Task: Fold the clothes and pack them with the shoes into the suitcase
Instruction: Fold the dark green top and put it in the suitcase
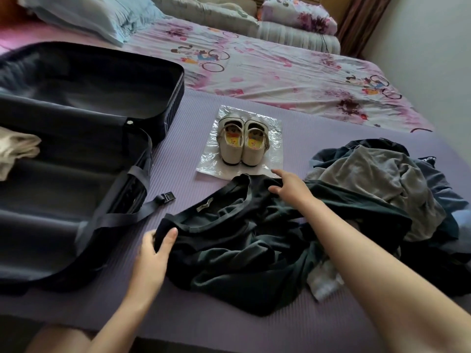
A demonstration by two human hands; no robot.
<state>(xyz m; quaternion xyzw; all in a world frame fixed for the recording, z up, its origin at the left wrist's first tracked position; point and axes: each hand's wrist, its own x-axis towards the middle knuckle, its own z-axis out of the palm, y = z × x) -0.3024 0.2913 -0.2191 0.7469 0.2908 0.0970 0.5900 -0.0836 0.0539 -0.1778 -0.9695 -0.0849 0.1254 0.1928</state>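
Bedroom. The working surface is a ribbed purple mat (204,335) laid over the near part of a bed.

Nearest is a crumpled dark green-black T-shirt (229,240), neck opening up, label showing inside the collar. The body is bunched and twisted toward the near edge, not yet flat.

Step in hand, as I read it: spreading this shirt for folding. To do it well:
- draw the two shoulders apart until the collar lies straight;
- smooth the hem toward the near edge;
- free the shirt from the heap on the right before making any fold.

Left hand (153,253): grips the shirt's near shoulder edge, thumb on top of the cloth, other fingers mostly hidden.
Right hand (290,189): fingers loosely spread, nearly straight, resting on the shirt's far shoulder. It grasps nothing.

To the left is an open dark navy hard-shell suitcase (76,179). Its grey strap with black buckle (167,197) trails onto the mat. A pale cream cloth (15,149) lies inside, at the frame edge.

To the right is a heap of unfolded grey and blue clothes (382,184), touching the shirt.

Just beyond the right hand is a pair of white strapped shoes (242,143), side by side on a clear plastic bag (212,161), outside the suitcase.

Far off are a floral pink-and-white bedsheet (280,67) and a pale blue pillow (89,19).
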